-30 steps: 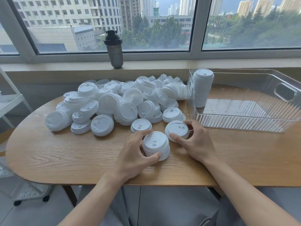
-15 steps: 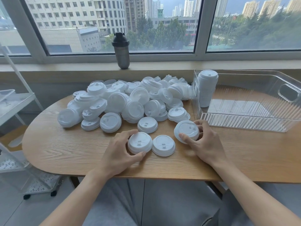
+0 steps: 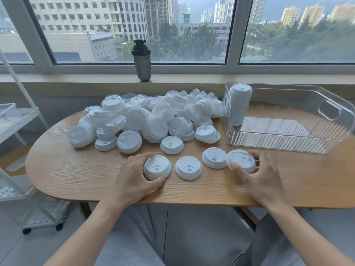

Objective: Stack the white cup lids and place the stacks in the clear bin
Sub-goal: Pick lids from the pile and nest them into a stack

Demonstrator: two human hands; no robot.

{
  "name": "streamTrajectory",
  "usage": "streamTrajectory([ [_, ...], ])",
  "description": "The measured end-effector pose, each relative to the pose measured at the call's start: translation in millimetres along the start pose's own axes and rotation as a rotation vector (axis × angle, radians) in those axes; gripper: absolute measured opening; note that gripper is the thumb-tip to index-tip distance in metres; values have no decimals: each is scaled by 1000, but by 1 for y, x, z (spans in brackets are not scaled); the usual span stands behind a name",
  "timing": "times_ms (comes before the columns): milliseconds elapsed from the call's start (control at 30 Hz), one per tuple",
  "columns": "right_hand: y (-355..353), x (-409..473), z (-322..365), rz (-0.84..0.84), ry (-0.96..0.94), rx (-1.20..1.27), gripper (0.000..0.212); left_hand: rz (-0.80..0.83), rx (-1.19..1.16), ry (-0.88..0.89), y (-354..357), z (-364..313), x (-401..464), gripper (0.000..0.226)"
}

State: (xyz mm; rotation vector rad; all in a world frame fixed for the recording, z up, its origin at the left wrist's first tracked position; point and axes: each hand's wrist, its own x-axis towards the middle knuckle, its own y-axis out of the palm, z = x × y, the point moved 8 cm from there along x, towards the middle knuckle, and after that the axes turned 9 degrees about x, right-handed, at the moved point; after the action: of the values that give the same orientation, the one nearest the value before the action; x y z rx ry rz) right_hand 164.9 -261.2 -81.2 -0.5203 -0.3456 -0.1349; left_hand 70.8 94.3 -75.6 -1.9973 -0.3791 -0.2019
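From the head view, the left hand (image 3: 132,177) is wrapping its grip around a round white plastic cup lid (image 3: 157,167) lying on the oval wooden bench (image 3: 76,173). The right hand (image 3: 257,177) is pinching a tilted white lid (image 3: 241,163) near the clear ribbed plastic bin (image 3: 288,143), which is holding one tall stack of white lids (image 3: 239,106).

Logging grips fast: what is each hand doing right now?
Left hand: fingers curled round a round white plastic cup lid on the table.
Right hand: gripping another white plastic lid, tilted.
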Motion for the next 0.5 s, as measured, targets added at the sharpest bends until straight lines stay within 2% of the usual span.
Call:
streamTrajectory([
  [167, 2, 1, 1, -10, 20, -130, 65, 21, -5, -7, 1, 1, 3, 82],
  [367, 3, 1, 3, 0, 14, -100, 64, -68, -209, -36, -2, -15, 13, 72],
  [500, 7, 1, 4, 27, -6, -122, 66, 0, -260, 14, 20, -45, 21, 75],
])
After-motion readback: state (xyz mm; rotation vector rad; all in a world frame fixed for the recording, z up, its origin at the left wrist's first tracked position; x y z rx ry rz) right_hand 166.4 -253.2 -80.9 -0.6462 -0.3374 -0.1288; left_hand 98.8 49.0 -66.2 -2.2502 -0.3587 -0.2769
